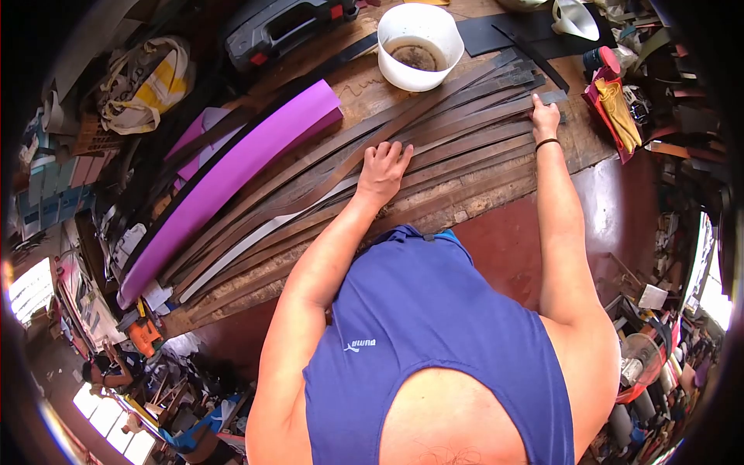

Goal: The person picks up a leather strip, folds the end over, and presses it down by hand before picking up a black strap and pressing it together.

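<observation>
Long brown strips (310, 182) lie side by side across the wooden table (353, 97), fanning out toward the right. My left hand (384, 172) rests on the strips near their middle, its fingers bent and pressed on one of them. Near the strips' right ends, my right hand (545, 116) pinches the end of a brown strip between thumb and fingers. A dark band circles my right wrist. Below my left hand, a pale white strip (271, 225) shows among the brown ones.
Behind the strips stand a white bucket (420, 48) with dark residue, a purple roll (232, 182) and a black case (287, 31). A red-lidded jar (601, 60) and a yellow-red packet (616, 108) sit at the right edge. An orange tool (144, 336) is at lower left.
</observation>
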